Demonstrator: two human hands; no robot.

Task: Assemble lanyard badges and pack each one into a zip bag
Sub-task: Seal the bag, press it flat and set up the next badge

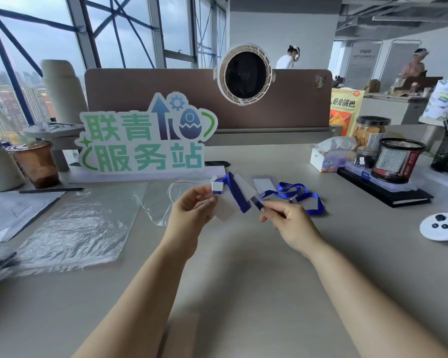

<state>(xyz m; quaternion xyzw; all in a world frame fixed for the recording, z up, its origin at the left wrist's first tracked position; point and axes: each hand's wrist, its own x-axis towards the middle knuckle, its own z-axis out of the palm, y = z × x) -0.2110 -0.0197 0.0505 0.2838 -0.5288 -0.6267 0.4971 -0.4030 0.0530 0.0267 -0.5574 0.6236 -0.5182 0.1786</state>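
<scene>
Blue lanyard (239, 196) is being held up over the table (230, 267) b/w both hands, crossing in front of a frosted clear badge holder (226, 214). The left hand (192, 208) is pinching the white clip (217, 187) at the strap's top end, thumb & fingers curled onto it, w/ the badge holder hanging just beside its fingertips. The right hand (290, 223) is pinching the strap's lower part b/w thumb & forefinger, other fingers curled in.

More blue strap (317, 204) is lying in loops on the table just behind the right hand (can't tell if it's the same lanyard), beside a second badge holder (263, 186) lying flat. A zip bag (177, 188) w/ a red line along its top is lying flat behind the left hand, partly hidden by it.

At the left, a stack of clear plastic sheets (83, 223) is resting on the table, near a pen (51, 190) and an iced drink cup (35, 164). A green-and-blue sign (142, 140) is standing at the back, w/ a round fan (243, 76) above it. At the right are sitting a tissue box (329, 158), a mesh pen cup (398, 158) and a white controller (440, 226).
</scene>
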